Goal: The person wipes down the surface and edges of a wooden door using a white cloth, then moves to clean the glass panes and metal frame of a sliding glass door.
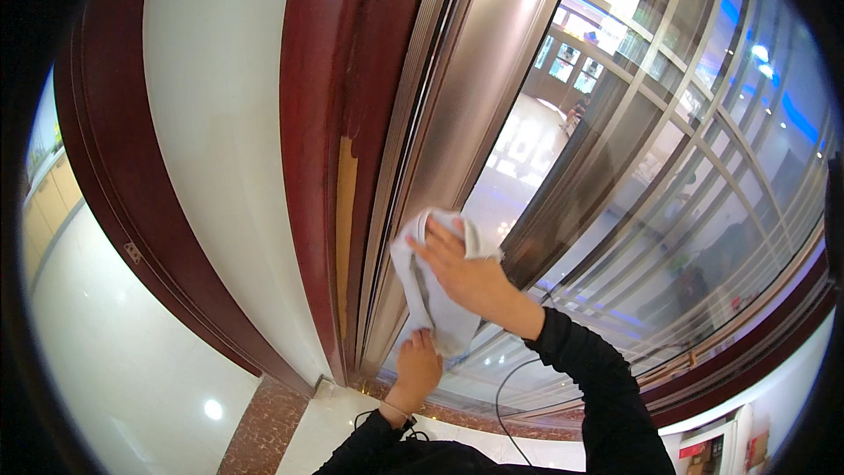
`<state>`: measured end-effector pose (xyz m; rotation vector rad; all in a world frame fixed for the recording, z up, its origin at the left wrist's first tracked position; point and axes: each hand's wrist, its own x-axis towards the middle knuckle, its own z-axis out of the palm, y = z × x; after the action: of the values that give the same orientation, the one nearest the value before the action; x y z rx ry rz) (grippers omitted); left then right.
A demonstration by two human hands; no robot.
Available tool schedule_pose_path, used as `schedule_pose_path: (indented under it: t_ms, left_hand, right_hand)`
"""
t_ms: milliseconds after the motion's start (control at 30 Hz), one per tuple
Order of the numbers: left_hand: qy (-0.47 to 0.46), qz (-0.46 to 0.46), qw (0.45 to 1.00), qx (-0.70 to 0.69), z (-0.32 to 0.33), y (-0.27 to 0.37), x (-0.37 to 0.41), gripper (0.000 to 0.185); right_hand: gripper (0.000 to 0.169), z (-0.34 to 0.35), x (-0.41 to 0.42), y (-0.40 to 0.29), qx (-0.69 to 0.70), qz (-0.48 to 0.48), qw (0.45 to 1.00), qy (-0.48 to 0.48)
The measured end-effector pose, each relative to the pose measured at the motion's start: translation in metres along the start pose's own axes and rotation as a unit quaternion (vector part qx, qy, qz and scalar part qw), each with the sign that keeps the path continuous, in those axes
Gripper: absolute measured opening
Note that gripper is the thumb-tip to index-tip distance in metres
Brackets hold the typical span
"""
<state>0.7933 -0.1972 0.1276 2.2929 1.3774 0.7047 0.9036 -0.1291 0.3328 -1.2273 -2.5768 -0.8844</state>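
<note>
A white cloth lies folded against the bronze-coloured metal frame of a glass sliding door. My right hand presses the upper part of the cloth to the frame, its fingers spread over the fabric. Lower down, my left hand grips the cloth's bottom edge with bent fingers. The glass pane begins just right of the frame, and the cloth partly overlaps it. Both forearms wear black sleeves, and a thin band circles the left wrist.
Left of the door stands a dark red wooden door casing with a bare yellowish strip. A pale wall and glossy floor tiles lie farther left. A thin black cable hangs near my right arm. White lattice bars show at right.
</note>
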Motion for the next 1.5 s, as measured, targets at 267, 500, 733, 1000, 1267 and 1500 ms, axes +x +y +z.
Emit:
schedule_pose_path:
  t_ms: [267,500,733,1000,1267,1500]
  left_hand:
    - [-0.134,0.073,0.988,0.016,0.019,0.014,-0.044,0.065]
    - [0.156,0.067,0.985,-0.013,-0.086,0.074,0.020,0.069]
    - [0.307,0.228,0.924,-0.021,-0.165,0.146,0.087,0.066]
    - [0.307,0.323,0.895,-0.035,-0.145,0.237,0.108,0.068]
    - [0.286,0.413,0.865,-0.017,-0.089,0.313,0.102,0.067]
    - [0.254,0.479,0.840,-0.028,-0.041,0.367,0.097,0.065]
  right_hand:
    - [0.066,0.015,-0.044,0.003,-0.064,-0.071,0.995,-0.021]
    - [0.068,-0.096,0.003,0.067,-0.049,0.069,0.987,0.136]
    - [0.066,-0.218,-0.022,0.166,-0.249,0.126,0.924,0.263]
    - [0.067,-0.275,-0.128,0.214,-0.327,0.247,0.868,0.280]
    - [0.061,-0.288,-0.271,0.277,-0.366,0.205,0.852,0.312]
    - [0.062,-0.264,-0.386,0.291,-0.356,0.360,0.801,0.319]
